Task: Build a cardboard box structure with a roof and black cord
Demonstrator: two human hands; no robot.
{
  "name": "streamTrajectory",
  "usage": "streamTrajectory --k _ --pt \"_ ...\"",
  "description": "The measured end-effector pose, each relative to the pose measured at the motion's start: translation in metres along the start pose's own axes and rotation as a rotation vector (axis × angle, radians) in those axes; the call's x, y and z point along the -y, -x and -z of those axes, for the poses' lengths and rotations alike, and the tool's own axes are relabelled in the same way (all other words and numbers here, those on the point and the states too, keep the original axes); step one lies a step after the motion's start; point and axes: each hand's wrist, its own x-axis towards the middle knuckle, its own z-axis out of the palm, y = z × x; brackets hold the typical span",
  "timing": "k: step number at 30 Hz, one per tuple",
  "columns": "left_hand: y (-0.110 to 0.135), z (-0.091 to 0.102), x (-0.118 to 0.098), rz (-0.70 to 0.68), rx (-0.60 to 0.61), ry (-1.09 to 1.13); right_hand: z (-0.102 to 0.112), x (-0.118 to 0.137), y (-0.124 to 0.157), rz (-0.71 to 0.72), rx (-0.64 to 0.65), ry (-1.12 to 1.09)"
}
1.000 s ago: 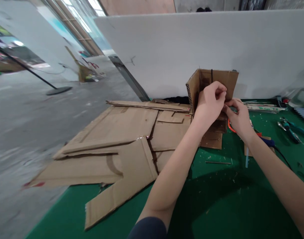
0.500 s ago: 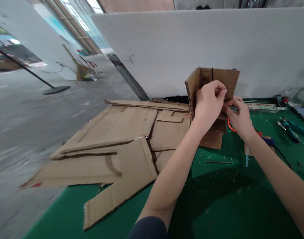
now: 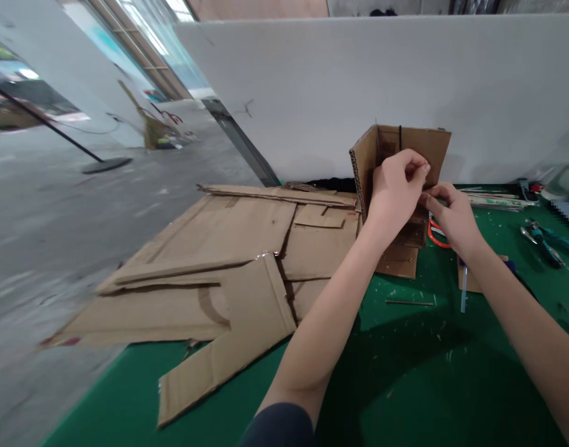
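A small upright cardboard structure [image 3: 417, 146] with two walls forming a corner stands on the green table [image 3: 405, 385] against the white partition. My left hand [image 3: 396, 189] is curled in front of it, fingers pinched at the inner wall. My right hand [image 3: 455, 217] sits just to the right and lower, its thumb and fingers pressed against the lower cardboard pieces [image 3: 412, 233] inside the structure. What the fingertips pinch is hidden.
Flat cardboard sheets [image 3: 210, 273] lie piled across the table's left side, overhanging its edge. Orange-handled scissors [image 3: 436, 236] lie behind my right hand. Pliers [image 3: 543, 242], sticks [image 3: 494, 200], a thin stick [image 3: 408, 303] and scraps lie at the right. A white partition [image 3: 340, 81] backs the table.
Both hands stay at the cardboard structure; my right hand has shifted slightly right and down, showing more of the orange scissors handle. The view has shifted a little.
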Motion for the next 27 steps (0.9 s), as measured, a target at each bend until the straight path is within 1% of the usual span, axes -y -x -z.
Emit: streamTrajectory --k 4,6,12,20,27 --pt "-0.001 -0.001 0.001 -0.036 0.011 0.011 0.009 -0.003 -0.006 -0.114 0.137 -0.111" --pt "-0.001 -0.001 0.002 -0.054 0.013 0.0 0.012 -0.003 -0.007 -0.131 0.173 -0.116" --pt "0.0 -0.001 0.003 -0.077 0.022 -0.001 0.015 -0.003 -0.007 -0.114 0.182 -0.116" --pt "-0.001 -0.003 0.003 -0.06 0.028 -0.043 0.024 -0.005 -0.01 -0.062 0.288 -0.043" --pt "-0.001 -0.004 0.002 -0.069 0.027 -0.01 0.023 -0.005 -0.01 -0.007 0.308 -0.023"
